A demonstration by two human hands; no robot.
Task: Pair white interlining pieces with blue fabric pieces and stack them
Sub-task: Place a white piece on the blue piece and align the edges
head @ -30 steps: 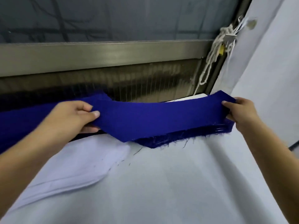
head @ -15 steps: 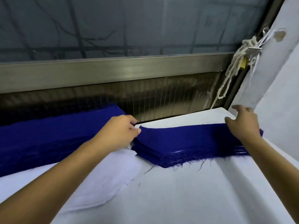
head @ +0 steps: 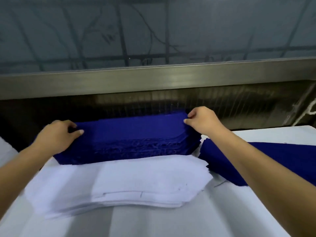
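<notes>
At blue fabric stack (head: 133, 134), left hand (head: 58, 137), right hand (head: 201, 124) pinching ends

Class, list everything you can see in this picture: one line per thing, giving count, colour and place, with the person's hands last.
blue fabric stack: one stack of many pieces, deep blue, centre back of the table
white interlining stack: one stack, white, just in front of the blue stack
second blue pile: one, deep blue, right, partly under the right forearm
table: one, white cover, foreground
metal rail: one, grey, across behind the table
cord: one, white, far right edge
left hand: one, grips the blue stack's left end
right hand: one, pinches its right corner
</notes>
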